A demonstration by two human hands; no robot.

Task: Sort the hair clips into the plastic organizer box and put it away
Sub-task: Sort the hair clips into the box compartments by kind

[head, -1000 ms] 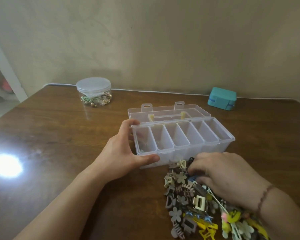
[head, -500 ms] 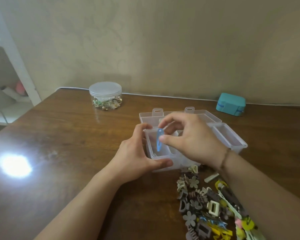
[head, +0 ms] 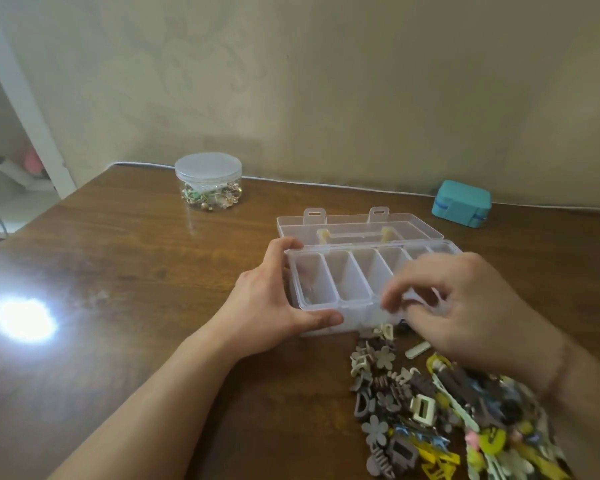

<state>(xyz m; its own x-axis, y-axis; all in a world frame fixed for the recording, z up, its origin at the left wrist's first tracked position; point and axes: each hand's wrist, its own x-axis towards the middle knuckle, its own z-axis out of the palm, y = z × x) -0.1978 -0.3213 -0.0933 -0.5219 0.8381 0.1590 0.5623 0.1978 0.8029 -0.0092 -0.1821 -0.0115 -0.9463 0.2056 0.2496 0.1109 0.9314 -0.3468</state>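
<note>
I see the left hand (head: pixel 274 303) gripping the left end of the clear plastic compartmented organizer box (head: pixel 357 289) — thumb on the front wall, fingers on the far rim — presumably to steady it. The right hand (head: pixel 465 306) hovers over the middle compartments, fingers curled; whether it pinches anything I cannot tell. The pile of mixed plastic hair clips (head: pixel 447 417) lies just in front of the box. Bare brown wooden table (head: pixel 125 271) lies open to the left.

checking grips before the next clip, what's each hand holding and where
The left hand holds the organizer box by its left end, thumb on the front wall. The right hand hovers above the box; it appears to hold nothing.
</note>
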